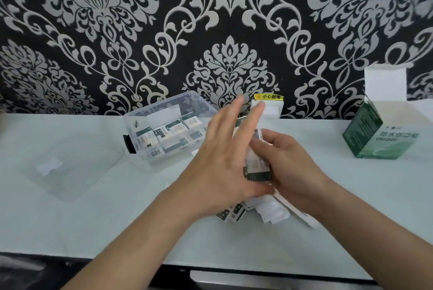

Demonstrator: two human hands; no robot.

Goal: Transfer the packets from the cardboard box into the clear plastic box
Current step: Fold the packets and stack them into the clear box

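from the head view, my right hand (289, 164) is curled round a small stack of packets (256, 161) and holds it on edge just above the table (112, 224). my left hand (219, 161) is flat, fingers straight, pressed against the stack's left face. it grasps nothing; i judge it is there to square the packets so they go in as one block. under my hands lie loose packets (269, 214), fanned out on the table and not yet gathered. the clear plastic box (134, 134) stands far and left of my hands, open, with rows of packets standing inside it. its lid (70, 172) lies flat further left, out of the way. the cardboard box (375, 142) stands well apart at the far right, flap up; i cannot see inside it.
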